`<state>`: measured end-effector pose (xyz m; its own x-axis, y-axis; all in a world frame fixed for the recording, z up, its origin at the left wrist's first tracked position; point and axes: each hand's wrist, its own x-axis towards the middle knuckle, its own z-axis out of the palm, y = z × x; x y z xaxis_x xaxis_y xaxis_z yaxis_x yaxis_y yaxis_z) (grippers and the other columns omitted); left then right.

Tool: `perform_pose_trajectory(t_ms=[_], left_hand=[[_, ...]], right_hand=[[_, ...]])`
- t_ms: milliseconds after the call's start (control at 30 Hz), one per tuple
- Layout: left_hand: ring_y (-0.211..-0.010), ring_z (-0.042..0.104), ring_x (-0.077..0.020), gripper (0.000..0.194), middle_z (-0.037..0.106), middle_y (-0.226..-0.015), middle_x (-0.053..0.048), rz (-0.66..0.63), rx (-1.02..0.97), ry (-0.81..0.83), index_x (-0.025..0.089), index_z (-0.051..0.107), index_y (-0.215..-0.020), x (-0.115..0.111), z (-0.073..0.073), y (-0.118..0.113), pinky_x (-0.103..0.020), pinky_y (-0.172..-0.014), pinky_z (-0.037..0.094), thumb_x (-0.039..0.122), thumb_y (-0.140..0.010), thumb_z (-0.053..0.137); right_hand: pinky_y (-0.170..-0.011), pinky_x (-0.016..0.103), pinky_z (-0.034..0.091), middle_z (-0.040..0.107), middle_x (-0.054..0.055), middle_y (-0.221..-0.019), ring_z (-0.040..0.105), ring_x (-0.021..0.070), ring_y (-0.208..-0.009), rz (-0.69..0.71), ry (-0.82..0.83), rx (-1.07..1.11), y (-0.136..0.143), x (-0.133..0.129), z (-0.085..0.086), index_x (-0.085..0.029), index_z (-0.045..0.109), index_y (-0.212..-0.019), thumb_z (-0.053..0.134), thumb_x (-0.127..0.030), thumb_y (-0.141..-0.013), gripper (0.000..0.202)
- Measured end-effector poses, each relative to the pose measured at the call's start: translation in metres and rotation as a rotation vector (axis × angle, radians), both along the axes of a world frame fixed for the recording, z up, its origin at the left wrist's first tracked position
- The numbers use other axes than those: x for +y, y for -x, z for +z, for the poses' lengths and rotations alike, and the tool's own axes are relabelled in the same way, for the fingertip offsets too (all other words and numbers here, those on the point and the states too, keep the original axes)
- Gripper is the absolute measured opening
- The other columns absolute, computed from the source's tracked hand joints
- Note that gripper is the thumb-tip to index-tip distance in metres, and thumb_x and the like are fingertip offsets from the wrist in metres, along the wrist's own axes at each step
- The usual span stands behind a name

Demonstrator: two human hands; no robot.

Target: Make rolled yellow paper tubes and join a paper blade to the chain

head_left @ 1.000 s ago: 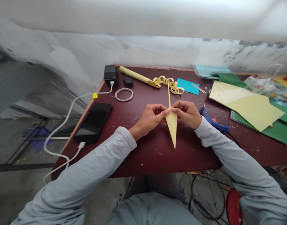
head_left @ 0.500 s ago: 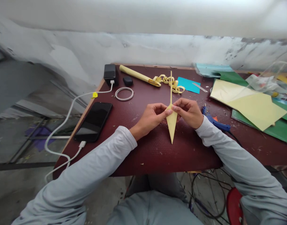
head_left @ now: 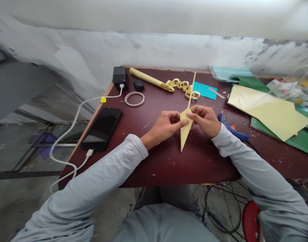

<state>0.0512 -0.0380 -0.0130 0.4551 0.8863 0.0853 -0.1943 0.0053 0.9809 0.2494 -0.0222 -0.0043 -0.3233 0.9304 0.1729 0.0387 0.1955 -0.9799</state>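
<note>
Between my two hands is a folded pale yellow paper piece, wide near the top and narrowing to a point toward me. A thin yellow strip rises from its upper end, leaning right. My left hand pinches the left edge, thumb on the front face. On the opposite edge, my right hand pinches near the top, thumb also on the face. The fingers behind the paper are partly hidden. Just beyond lie curled yellow paper strips and a rolled yellow paper tube.
A blue glue gun lies right of my right hand. Behind are a turquoise paper and a blade. Yellow sheets cover the right side. At left are a phone, a white ring, a black charger and its cable.
The yellow paper has turned in my fingers: its strip now leans right and its point has swung slightly left. More of its broad upper face shows. Both hands keep their pinch.
</note>
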Motion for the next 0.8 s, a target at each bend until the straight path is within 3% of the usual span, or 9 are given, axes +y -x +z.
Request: perform_pose_trajectory(t_ms=[233,400,567,800], left_hand=[[-0.074,0.065,-0.0125,0.042,0.073,-0.087,-0.007,-0.024,0.043,0.013,0.01,0.074,-0.089,-0.0003,-0.0007,0.0009,-0.023,-0.064,0.052,0.048,-0.077,0.088],[-0.075,0.063,-0.0123,0.043,0.072,-0.088,-0.008,-0.011,0.055,-0.008,0.01,0.075,-0.091,0.0001,-0.0015,0.0007,-0.022,-0.065,0.051,0.049,-0.078,0.087],[-0.067,0.055,-0.0086,0.041,0.066,-0.079,-0.003,-0.005,0.048,-0.009,0.011,0.073,-0.086,0.0014,-0.004,0.0,-0.019,-0.058,0.045,0.051,-0.083,0.083],[-0.067,0.054,-0.009,0.041,0.065,-0.078,-0.003,0.001,0.072,-0.08,0.012,0.071,-0.081,0.0021,-0.0042,0.0016,-0.02,-0.06,0.043,0.052,-0.084,0.082]], right_hand=[[-0.056,0.022,0.055,0.073,0.001,-0.074,0.065,0.0103,-0.061,-0.027,-0.032,-0.014,-0.0028,0.0004,-0.0014,-0.017,0.071,-0.086,0.081,-0.048,-0.087,0.033],[-0.055,0.023,0.055,0.072,0.002,-0.074,0.064,0.0107,-0.06,0.041,-0.029,-0.07,-0.0037,-0.0001,-0.0007,-0.016,0.071,-0.084,0.079,-0.052,-0.088,0.037],[-0.055,0.023,0.056,0.073,0.002,-0.076,0.064,0.0111,-0.06,-0.03,-0.055,-0.054,-0.0042,0.0004,-0.0005,-0.016,0.072,-0.087,0.079,-0.053,-0.088,0.037],[-0.056,0.022,0.058,0.073,0.002,-0.08,0.066,0.0116,-0.064,0.111,0.006,-0.047,-0.0034,-0.0007,0.002,-0.017,0.077,-0.095,0.083,-0.052,-0.084,0.038]])
